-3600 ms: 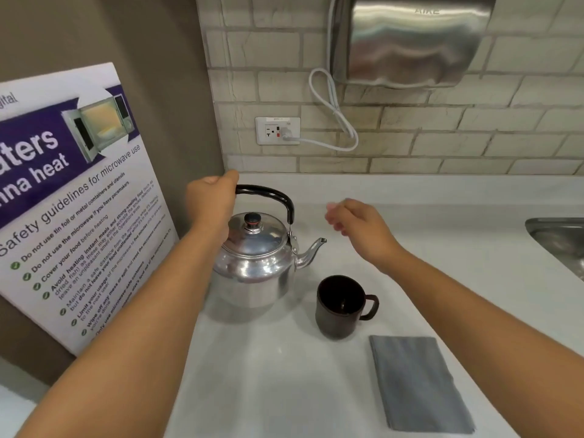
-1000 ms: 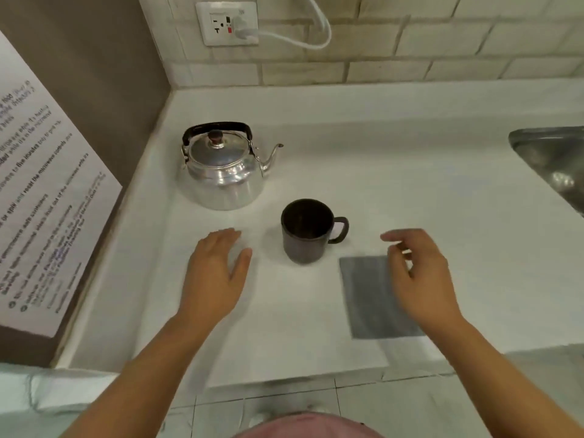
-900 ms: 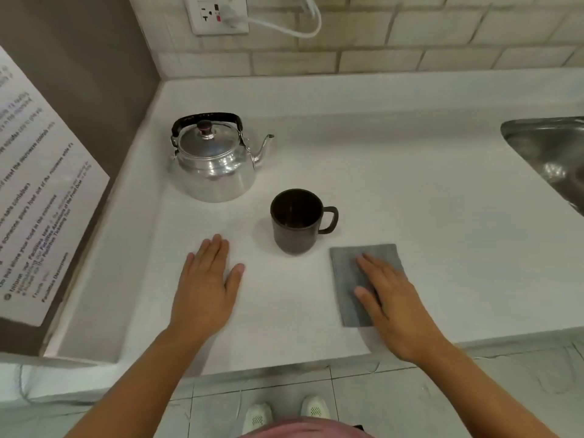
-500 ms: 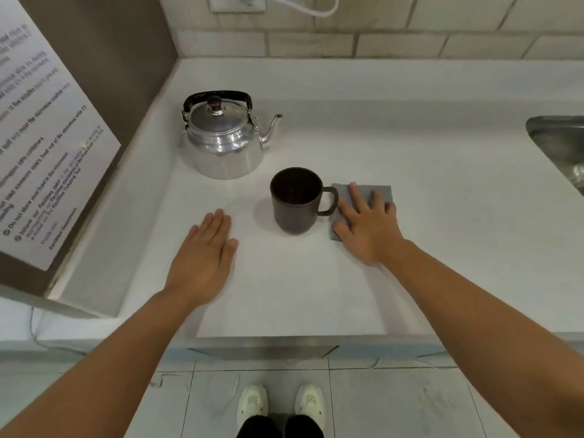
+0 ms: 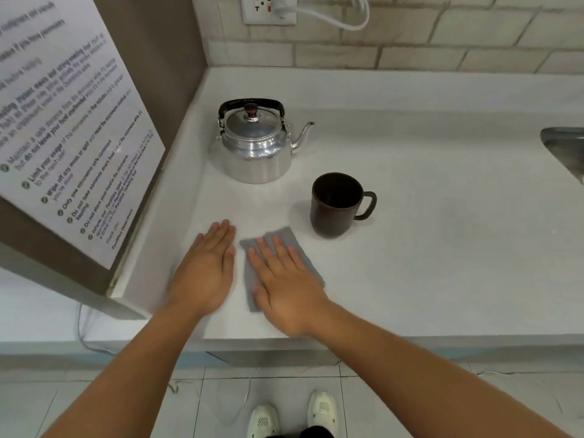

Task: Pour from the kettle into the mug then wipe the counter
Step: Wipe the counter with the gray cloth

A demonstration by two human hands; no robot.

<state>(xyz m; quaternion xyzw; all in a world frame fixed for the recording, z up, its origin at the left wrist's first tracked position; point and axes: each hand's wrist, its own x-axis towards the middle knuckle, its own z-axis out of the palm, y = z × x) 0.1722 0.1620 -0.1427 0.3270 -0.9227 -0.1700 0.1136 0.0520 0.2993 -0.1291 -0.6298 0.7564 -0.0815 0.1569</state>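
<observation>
A shiny metal kettle (image 5: 256, 150) with a black handle stands at the back left of the white counter (image 5: 442, 248), spout pointing right. To its front right sits a dark brown mug (image 5: 335, 207), handle to the right. In front of the mug and slightly left lies a grey cloth (image 5: 286, 233). My right hand (image 5: 281, 279) lies flat on the cloth, fingers spread, pressing it to the counter. Just left of the cloth, my left hand (image 5: 208, 270) rests flat on the bare counter.
A steel sink (image 5: 565, 150) cuts into the counter at the far right. A large poster (image 5: 63, 121) covers the brown wall on the left. A wall outlet (image 5: 268, 7) with a white cable sits above the kettle. The counter's front edge runs just behind my wrists.
My right hand has slid the cloth from beside the mug's handle to the left and towards me, in front of the mug. My left hand has stayed flat on the counter.
</observation>
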